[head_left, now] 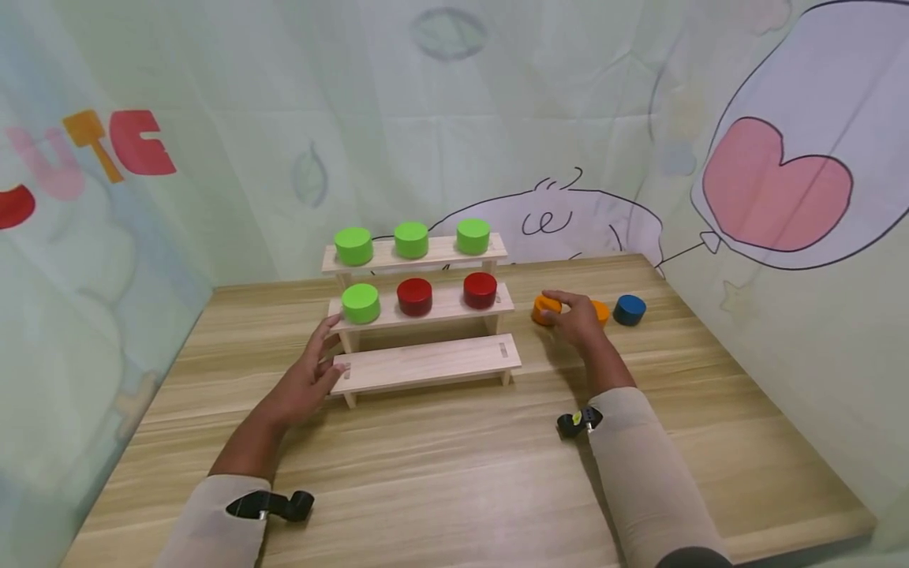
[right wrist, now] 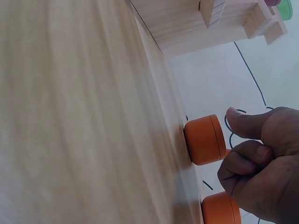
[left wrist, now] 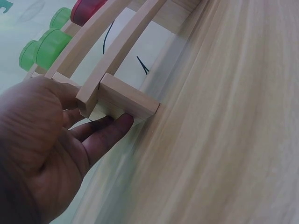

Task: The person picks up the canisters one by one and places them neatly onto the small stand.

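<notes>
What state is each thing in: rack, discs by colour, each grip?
Rack, upright on the table.
Green discs, three on top shelf, one on middle shelf.
Red discs, both on middle shelf.
Orange discs, on the table.
Blue disc, on the table.
Left grip, holding the rack's left end.
Right grip, at an orange disc; hold unclear.

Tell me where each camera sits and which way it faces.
Head: on the head, facing forward and down at the wooden rack; left hand, right hand and both forearms show.
Left wrist: on that wrist, facing the rack's end; the left hand shows.
Right wrist: on that wrist, facing the orange discs; the right hand shows.
Shared: head and right wrist both show the orange discs.
</notes>
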A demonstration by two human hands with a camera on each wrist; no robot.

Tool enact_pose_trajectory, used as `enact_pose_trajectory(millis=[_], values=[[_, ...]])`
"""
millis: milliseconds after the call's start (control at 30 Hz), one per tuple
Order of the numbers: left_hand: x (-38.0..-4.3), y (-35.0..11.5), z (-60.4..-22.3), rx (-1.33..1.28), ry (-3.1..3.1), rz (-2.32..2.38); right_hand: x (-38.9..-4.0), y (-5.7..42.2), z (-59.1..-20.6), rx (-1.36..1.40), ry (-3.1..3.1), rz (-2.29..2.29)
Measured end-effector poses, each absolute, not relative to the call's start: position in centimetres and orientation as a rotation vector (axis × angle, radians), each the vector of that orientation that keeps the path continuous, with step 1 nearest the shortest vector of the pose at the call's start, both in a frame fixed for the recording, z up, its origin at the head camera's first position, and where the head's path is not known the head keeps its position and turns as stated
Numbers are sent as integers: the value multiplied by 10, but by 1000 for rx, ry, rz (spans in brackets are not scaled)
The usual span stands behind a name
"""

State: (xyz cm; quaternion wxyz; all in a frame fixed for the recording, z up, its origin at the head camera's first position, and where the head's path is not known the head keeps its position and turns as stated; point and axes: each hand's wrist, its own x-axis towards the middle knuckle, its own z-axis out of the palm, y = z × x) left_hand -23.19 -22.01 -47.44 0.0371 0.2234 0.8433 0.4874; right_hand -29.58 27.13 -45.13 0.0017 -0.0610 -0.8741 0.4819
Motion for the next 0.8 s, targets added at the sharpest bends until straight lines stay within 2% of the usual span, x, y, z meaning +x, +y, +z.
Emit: enact_pose_trajectory(millis=[800], values=[[-232,-221,-475,703,2585,1500,-301,272,-462,-265,-2753,1498]])
